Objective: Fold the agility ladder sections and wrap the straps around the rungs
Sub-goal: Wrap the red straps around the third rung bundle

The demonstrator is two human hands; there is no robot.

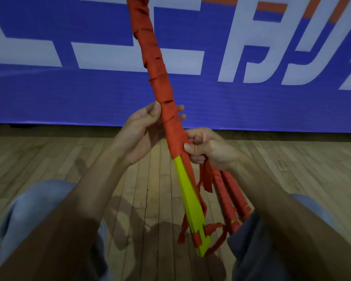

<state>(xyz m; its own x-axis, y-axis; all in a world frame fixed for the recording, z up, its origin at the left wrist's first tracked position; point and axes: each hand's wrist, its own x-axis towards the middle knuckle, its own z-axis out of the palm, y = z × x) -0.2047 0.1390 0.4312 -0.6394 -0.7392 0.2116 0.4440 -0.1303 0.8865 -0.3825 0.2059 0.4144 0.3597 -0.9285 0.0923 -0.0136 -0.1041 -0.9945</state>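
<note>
While the left hand (142, 128) curls its thumb and fingers round the wrapped part of a stack of flat yellow-green plastic rungs (188, 191), the right hand (209, 147) sits just below it. That hand pinches the red woven strap (208, 175) against the stack's side. The stack is held tilted in front of the person. Its upper length runs up and left out of view, wound in spiral turns of the strap. Only the lower end shows bare yellow-green, pointing down between the knees. Loose tails of strap hang from the right hand and loop round the notched bottom end. Two more red-wrapped bundles (231, 195) lie beside the right leg, seemingly resting on the wooden plank floor (89, 159), though the leg hides their lower ends. Behind stands a blue banner (69, 94) with large white lettering.
</note>
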